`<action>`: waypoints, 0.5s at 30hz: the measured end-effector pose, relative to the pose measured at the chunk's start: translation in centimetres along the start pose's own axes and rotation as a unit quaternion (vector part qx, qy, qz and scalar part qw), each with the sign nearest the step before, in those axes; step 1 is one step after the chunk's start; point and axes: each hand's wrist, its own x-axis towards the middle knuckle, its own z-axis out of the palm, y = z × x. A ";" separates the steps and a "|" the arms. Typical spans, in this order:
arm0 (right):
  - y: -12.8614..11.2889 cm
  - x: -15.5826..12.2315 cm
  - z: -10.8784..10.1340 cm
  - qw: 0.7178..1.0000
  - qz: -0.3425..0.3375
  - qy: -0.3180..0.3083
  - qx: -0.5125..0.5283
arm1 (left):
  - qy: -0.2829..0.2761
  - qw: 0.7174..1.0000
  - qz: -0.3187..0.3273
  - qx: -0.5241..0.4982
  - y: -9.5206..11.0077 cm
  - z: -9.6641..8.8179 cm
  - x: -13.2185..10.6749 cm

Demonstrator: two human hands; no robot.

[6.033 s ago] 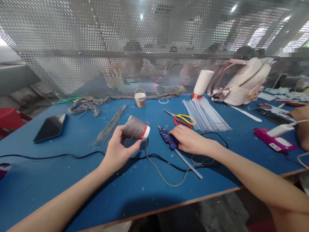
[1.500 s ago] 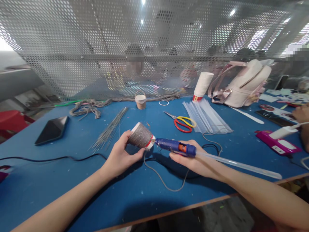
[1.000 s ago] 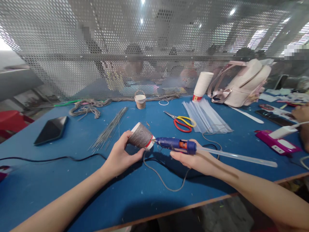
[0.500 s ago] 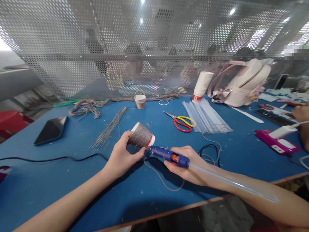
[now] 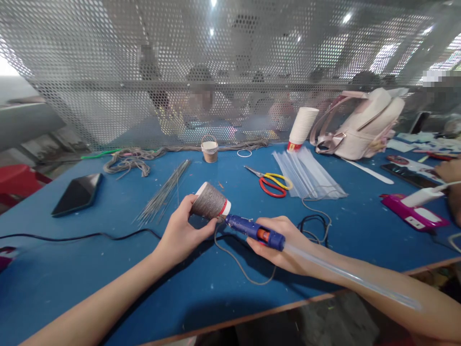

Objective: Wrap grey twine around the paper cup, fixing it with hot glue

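My left hand [image 5: 187, 229] grips a paper cup [image 5: 211, 201] that lies tilted on its side above the table. Grey cord is wound round most of the cup, with a red band and white rim bare at its right end. In my right hand [image 5: 279, 240] is a blue hot glue gun [image 5: 254, 229], a long clear glue stick [image 5: 345, 270] sticking out of its back. Its nozzle is at the cup's lower right edge, close to my left thumb; whether it touches I cannot tell. A loose grey cord [image 5: 239, 266] trails from the cup across the table.
Scissors [image 5: 270, 182], clear glue sticks [image 5: 306, 173], a stack of paper cups [image 5: 303, 126] and a backpack [image 5: 367, 125] lie right of centre. Thin wires [image 5: 165, 192], a phone [image 5: 77, 193] and a small basket [image 5: 209, 150] are leftward and behind. A purple power strip [image 5: 414, 211] sits far right.
The glue gun in my right hand has shifted slightly to the right, its nozzle drawn a little along the cup's edge. My left hand and the cup stay nearly still.
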 end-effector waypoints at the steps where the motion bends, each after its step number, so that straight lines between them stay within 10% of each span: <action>1: 0.1 0.0 0.1 1.000 -0.009 0.001 -0.005 | 0.001 1.000 -0.002 0.001 0.1 0.0 0.0; 15: 0.3 0.0 0.1 0.999 -0.030 0.013 -0.023 | 0.025 0.999 0.004 0.030 0.7 0.1 0.1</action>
